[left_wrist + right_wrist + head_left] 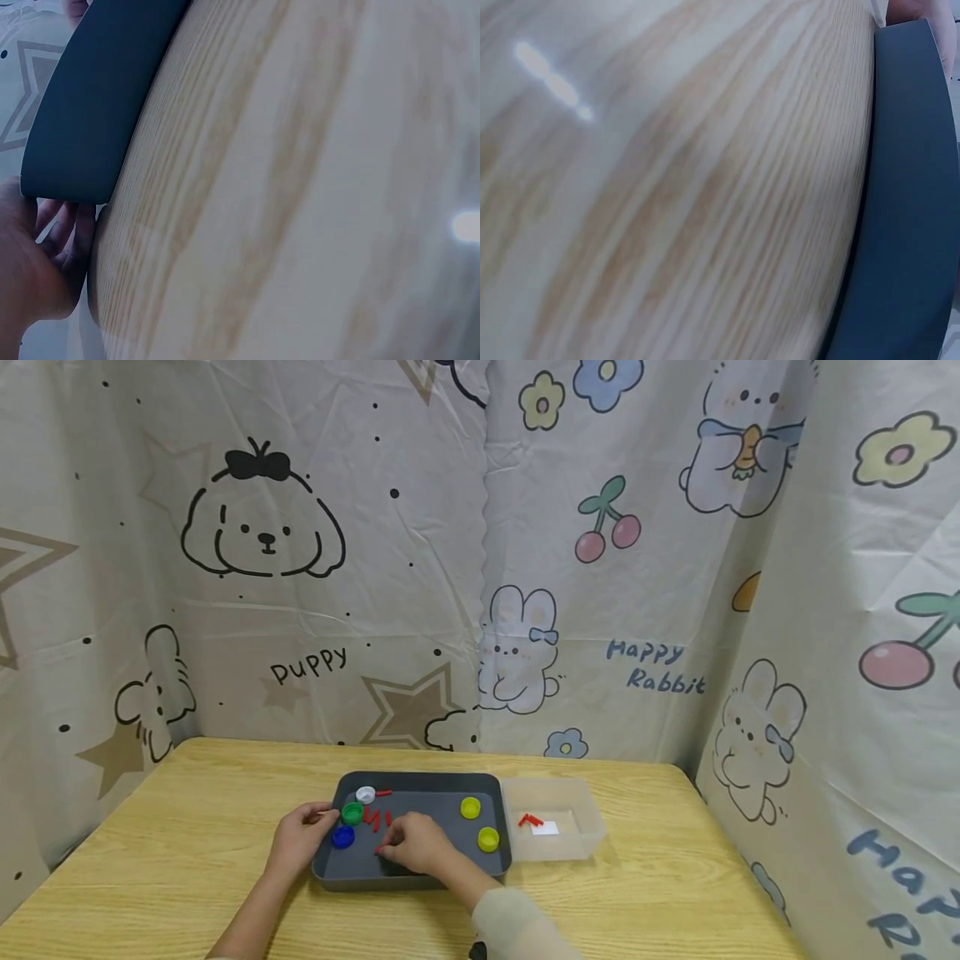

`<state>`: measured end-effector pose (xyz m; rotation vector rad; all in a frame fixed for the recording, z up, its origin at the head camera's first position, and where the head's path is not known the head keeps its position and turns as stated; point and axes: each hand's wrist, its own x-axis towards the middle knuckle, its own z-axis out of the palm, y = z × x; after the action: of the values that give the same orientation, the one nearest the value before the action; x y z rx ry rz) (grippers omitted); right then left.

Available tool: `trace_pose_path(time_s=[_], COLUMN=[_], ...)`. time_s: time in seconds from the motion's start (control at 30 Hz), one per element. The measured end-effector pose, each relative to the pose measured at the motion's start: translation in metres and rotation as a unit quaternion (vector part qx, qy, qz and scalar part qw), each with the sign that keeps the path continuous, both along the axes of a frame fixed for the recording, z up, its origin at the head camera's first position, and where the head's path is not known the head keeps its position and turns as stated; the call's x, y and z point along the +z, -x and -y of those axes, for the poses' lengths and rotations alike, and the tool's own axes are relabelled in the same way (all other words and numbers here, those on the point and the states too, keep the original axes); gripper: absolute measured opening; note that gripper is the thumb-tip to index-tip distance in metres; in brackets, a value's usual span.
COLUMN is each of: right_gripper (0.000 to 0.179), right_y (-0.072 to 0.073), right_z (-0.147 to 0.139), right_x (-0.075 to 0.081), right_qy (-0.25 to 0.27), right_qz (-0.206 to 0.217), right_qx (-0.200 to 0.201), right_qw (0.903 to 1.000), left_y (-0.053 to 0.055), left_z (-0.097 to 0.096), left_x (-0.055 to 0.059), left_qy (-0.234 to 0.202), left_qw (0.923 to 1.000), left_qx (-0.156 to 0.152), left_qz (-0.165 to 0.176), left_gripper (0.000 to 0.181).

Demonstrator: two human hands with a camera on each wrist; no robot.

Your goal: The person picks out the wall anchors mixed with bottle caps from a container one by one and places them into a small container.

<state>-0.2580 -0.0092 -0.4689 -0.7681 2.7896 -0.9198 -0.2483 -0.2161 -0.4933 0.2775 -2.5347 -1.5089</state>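
My left hand (296,835) holds the left rim of a dark grey tray (427,883), thumb at the edge; in the left wrist view its fingers (64,232) lie against the tray's end wall. Over the tray's front half, my right hand (418,843) pinches a small red stick (379,850) between thumb and fingertips. Several other red sticks (375,823) lie between the hands. Along the tray's left side stand a white cap (365,795), a green cap (352,813) and a blue cap (342,837). The right wrist view shows mostly the tray's outer wall (911,187).
Two yellow caps, one behind (470,808) and one in front (488,840), sit at the tray's right side. Against the tray's right end stands a translucent box (592,831) holding a few red sticks (531,820) and a white label. Patterned curtains (420,568) enclose the wooden table (645,893).
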Motion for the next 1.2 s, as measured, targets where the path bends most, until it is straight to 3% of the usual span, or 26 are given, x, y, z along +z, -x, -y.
trace_pose_path(time_s=[0.6,1.2], right_gripper=[0.003,0.005], right_y=[0.001,0.004], right_z=[-0.015,-0.041], right_x=[0.012,0.028], right_qy=[-0.008,0.003], right_qz=[-0.031,-0.034], right_qx=[0.015,0.015], right_qw=[0.9994,0.9993], left_y=[-0.001,0.0], left_z=[-0.001,-0.001], left_x=[0.0,0.001], left_qy=[-0.002,-0.003], left_qw=[1.0,0.9998], left_qx=[-0.002,-0.009], left_qz=[0.004,0.017], left_gripper=[0.039,0.043])
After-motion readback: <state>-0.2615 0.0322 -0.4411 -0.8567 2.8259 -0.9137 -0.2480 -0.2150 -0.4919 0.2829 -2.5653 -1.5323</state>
